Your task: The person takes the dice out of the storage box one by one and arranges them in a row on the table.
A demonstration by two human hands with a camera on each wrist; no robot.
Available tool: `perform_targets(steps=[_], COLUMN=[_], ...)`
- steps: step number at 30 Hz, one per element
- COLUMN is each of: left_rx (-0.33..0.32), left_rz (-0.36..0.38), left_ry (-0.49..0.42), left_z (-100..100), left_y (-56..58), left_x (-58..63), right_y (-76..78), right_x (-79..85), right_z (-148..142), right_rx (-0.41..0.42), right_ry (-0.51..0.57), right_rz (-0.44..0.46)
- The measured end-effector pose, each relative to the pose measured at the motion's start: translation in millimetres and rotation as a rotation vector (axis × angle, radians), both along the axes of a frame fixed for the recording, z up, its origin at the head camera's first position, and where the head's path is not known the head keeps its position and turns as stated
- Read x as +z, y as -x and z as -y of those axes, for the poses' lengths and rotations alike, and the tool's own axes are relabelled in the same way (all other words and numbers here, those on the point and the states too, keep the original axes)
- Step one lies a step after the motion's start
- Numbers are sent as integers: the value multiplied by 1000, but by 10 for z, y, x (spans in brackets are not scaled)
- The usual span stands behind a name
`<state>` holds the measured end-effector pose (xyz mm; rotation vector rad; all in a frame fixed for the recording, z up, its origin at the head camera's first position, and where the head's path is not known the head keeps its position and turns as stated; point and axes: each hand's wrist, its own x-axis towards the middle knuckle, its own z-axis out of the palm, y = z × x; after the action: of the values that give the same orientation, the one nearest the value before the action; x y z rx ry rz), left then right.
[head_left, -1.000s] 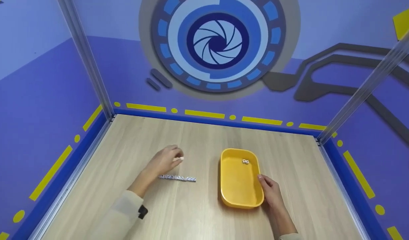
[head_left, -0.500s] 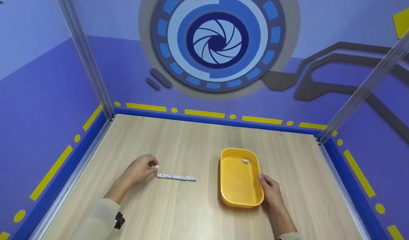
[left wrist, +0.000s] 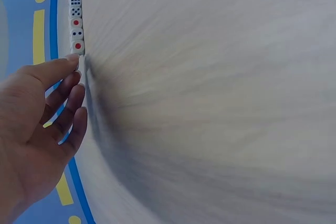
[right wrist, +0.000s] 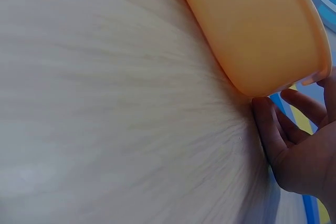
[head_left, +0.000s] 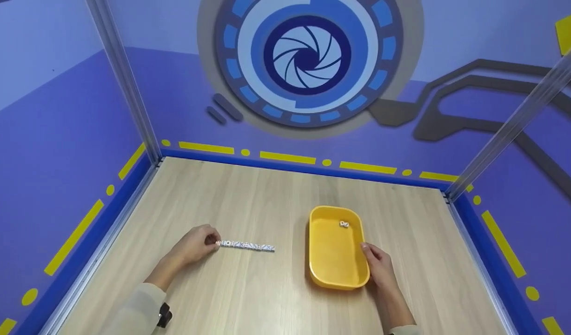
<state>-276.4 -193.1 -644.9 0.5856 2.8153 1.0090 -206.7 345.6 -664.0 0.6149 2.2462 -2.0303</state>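
Observation:
A straight row of white dice (head_left: 248,246) lies on the wooden table, pips showing. My left hand (head_left: 195,244) is at its left end, pinching the end die (head_left: 218,243) between thumb and fingers, in line with the row. In the left wrist view the thumb tip is right at a die with a red pip (left wrist: 78,46), and the other fingers hang loosely curved below. To the right, my right hand (head_left: 380,267) grips the right side of a yellow plastic tub (head_left: 334,284), thumb at the rim and fingers against the outer wall.
A few dice (head_left: 344,224) sit inside the tub near its far right corner. Blue printed walls (head_left: 285,167) with yellow dashes close off the back and both sides of the table (head_left: 276,200), with metal posts (head_left: 127,88) at the corners.
My left hand carried a die leftward past the row, then lowered it to the row's left end. The right hand and tub stay in place.

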Motion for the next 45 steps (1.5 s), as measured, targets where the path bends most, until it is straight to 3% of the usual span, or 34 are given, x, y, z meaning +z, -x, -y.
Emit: perform_targets(steps=[12,25,45], left_rx=[32,14,-7], left_rz=[-3,-11,0], left_ry=[31,29,23], left_z=[-68,-72,-62], left_y=[5,72,82], left_x=[-59,-116,-85], right_y=[-4,3,-3], right_x=[-22,-20,-19], right_z=[5,8,7], right_rx=[6,-4,8], right_ry=[15,3,-14], right_rz=[-36,-14,-30])
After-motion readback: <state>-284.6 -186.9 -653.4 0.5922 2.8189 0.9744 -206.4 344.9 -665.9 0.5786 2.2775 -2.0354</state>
